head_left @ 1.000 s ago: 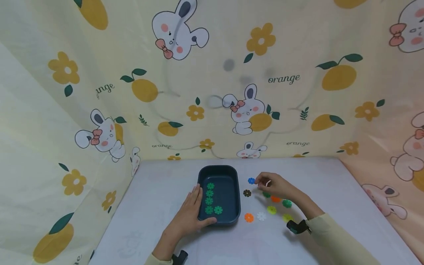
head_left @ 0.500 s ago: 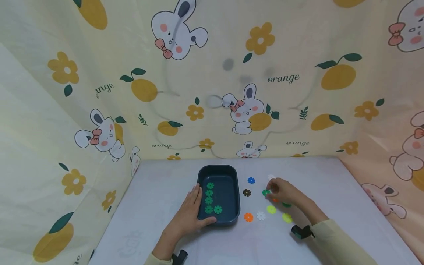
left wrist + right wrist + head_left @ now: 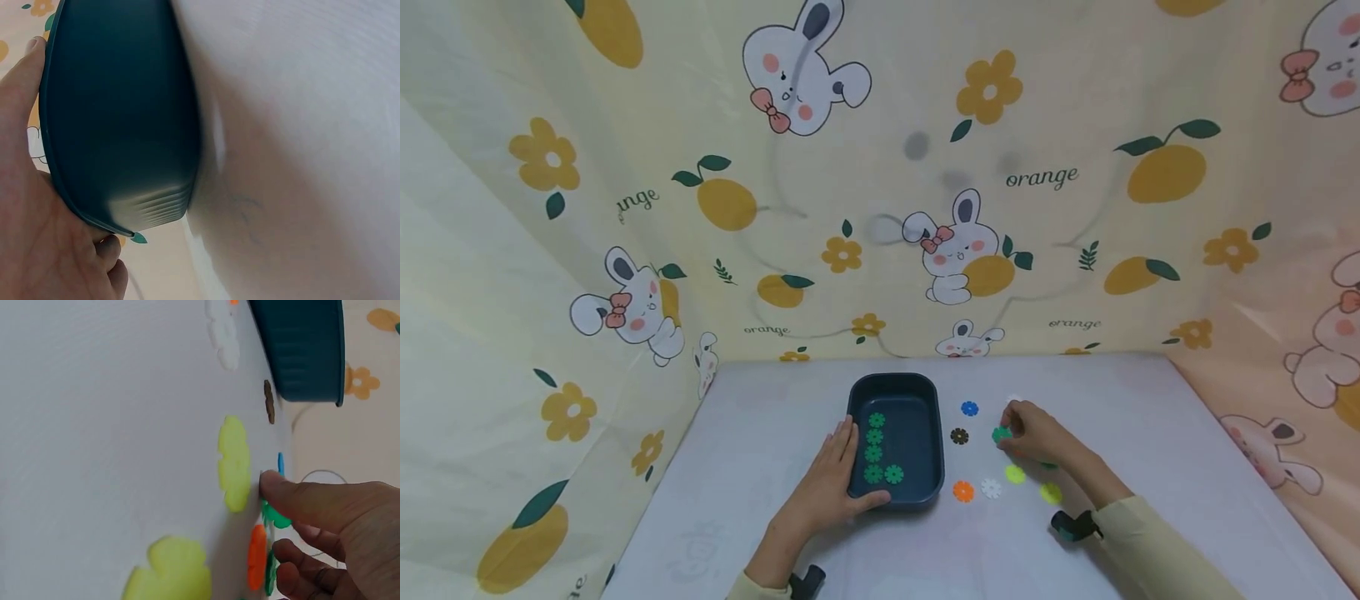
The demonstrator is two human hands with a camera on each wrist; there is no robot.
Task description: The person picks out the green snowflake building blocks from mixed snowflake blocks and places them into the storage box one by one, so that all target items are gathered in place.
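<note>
My left hand (image 3: 824,482) rests against the dark blue tray (image 3: 917,500), its straight fingers along the left wall and its thumb across the near rim. Several green snowflake discs (image 3: 873,453) lie inside, in a column on the left with one beside it. Right of the tray, my right hand (image 3: 1043,440) pinches a green snowflake disc (image 3: 1001,436) between thumb and finger. In the right wrist view that disc (image 3: 279,517) stands tilted below the thumb, partly hidden. An orange disc (image 3: 257,557) and another green disc (image 3: 270,574) lie close under this hand.
Around the right hand lie a blue disc (image 3: 969,408), a brown one (image 3: 959,436), an orange one (image 3: 963,491), a white one (image 3: 991,488) and two yellow ones (image 3: 1015,474). Another white disc is mostly covered by the hand. A patterned cloth (image 3: 880,275) backs the white table (image 3: 760,417).
My right hand has come from beside the blue disc, right and toward me, to the green disc and now pinches it. The left hand and tray stay put.
</note>
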